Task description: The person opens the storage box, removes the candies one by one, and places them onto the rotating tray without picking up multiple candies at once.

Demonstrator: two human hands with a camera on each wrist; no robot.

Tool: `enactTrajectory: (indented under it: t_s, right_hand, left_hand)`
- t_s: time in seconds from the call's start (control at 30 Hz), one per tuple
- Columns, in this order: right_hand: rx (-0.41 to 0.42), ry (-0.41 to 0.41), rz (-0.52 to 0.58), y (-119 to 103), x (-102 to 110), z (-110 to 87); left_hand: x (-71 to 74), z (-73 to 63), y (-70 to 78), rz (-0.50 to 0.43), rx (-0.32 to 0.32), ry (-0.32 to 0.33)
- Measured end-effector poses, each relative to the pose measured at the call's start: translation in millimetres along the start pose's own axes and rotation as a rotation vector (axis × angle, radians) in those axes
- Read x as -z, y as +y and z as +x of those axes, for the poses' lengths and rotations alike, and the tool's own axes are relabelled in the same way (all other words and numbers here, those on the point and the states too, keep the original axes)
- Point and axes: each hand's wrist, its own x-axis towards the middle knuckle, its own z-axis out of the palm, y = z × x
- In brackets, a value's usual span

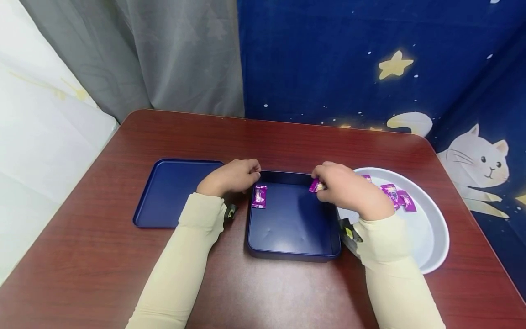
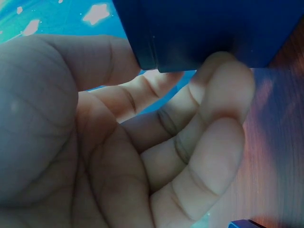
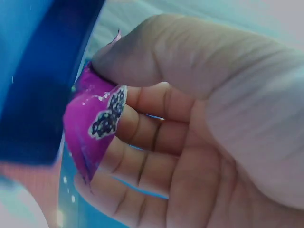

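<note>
A dark blue open box (image 1: 293,224) stands in the middle of the table, with one purple wrapped candy (image 1: 259,196) lying in its far left part. At that far left corner, my left hand (image 1: 234,176) holds the box's edge; the left wrist view shows the thumb (image 2: 111,61) at the corner and curled fingers against the outer wall. My right hand (image 1: 345,187) pinches another purple candy (image 3: 95,118) between thumb and fingers, over the far right corner of the box. Berries are printed on its wrapper. Part of this candy is hidden behind the fingers in the head view.
To the right is a round white tray (image 1: 437,228) with several purple candies (image 1: 392,194), partly covered by my right hand and sleeve. A flat dark blue lid (image 1: 172,194) lies to the left of the box. Curtains (image 1: 312,64) hang behind the brown table (image 1: 263,297).
</note>
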Motion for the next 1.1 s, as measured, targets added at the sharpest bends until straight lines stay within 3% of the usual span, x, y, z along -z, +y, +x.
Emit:
enactTrajectory:
  t_s: [0.4, 0.83, 1.1]
  right_hand:
    - [-0.142, 0.014, 0.07, 45, 12, -31.9]
    - [-0.317, -0.034, 0.097, 71, 13, -46.0]
    - [-0.376, -0.039, 0.124, 88, 9, -57.4]
  left_hand:
    - [0.2, 0.9, 0.8, 0.006, 0.0, -0.006]
    - [0.4, -1.5, -3.9, 0.006, 0.001, 0.003]
    - [-0.9, 0.4, -3.1, -0.002, -0.001, -0.002]
